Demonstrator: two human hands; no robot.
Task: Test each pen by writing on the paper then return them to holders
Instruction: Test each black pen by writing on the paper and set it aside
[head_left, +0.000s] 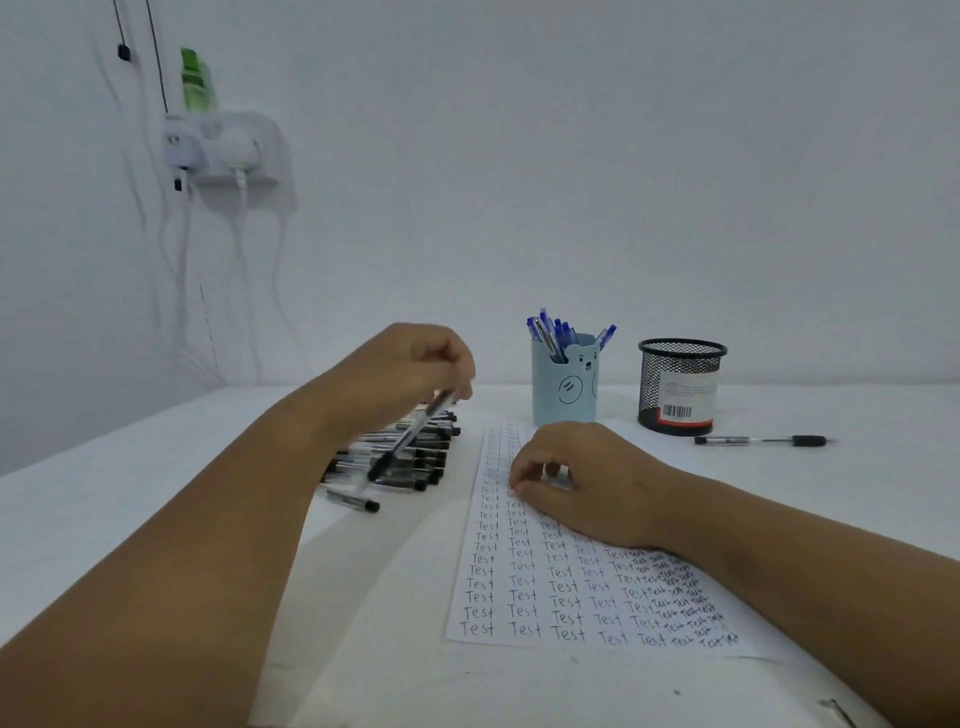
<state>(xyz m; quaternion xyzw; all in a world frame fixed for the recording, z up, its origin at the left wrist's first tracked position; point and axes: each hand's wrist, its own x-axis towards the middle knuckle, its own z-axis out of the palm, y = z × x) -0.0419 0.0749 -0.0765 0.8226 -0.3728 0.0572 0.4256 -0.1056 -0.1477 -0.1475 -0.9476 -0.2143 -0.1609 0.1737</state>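
White table (156, 493), paper (519, 597) filled with handwritten "Test", barcode-labelled mesh holder (680, 387)

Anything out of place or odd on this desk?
One black-capped pen lies alone on the white table, right of the black mesh holder, which looks empty. Another stray pen lies just in front of the black pen pile. No spill or damage is visible.

We list: tabletop (156, 467) white | paper (524, 597) white, rows of black "Test" | pile of pens (410, 452) clear, black caps | bear holder (563, 382) pale blue, black line face, holding blue pens (553, 330) | mesh holder (680, 384) black, white-red label.
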